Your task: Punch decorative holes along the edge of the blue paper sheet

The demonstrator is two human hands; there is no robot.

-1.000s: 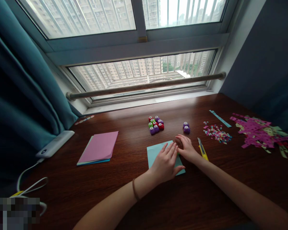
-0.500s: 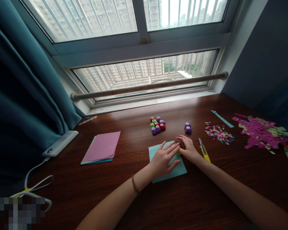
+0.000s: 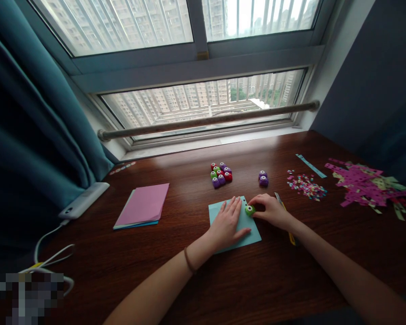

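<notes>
A green eye-topped craft punch (image 3: 249,210) sits at the right-hand edge of a light-blue sheet of paper (image 3: 251,232), just below its far-right corner, with twelve o'clock toward the window (image 3: 203,85). The punch is compact, with no clear long axis; the paper edge beside it runs from roughly half past eleven to half past five. Small dark spots, apparently punched holes, mark the sheet beside it toward eleven.

The person's right hand (image 3: 272,211), the nearer of the two, comes in from three o'clock, thumb and fingers drawn into a narrow pinch on the punch's side. The left hand (image 3: 226,225), at eight o'clock from the punch, lies palm down on the paper, fingers extended, thumb spread toward four, gripping nothing visible.

A yellow utility knife (image 3: 292,239) lies past the right hand toward four, partly hidden by the wrist. At one o'clock stand two purple craft punches (image 3: 263,178); at eleven, a cluster of red, green and purple punches (image 3: 221,176). Confetti (image 3: 307,186) and a punched blue strip (image 3: 310,166) lie toward two, with a heap of punched paper strips (image 3: 362,183) farther out, between two and three. At nine, a pink-topped paper stack (image 3: 142,205) rests on the wooden table (image 3: 179,180), a white cabled device (image 3: 84,200) beyond it.
</notes>
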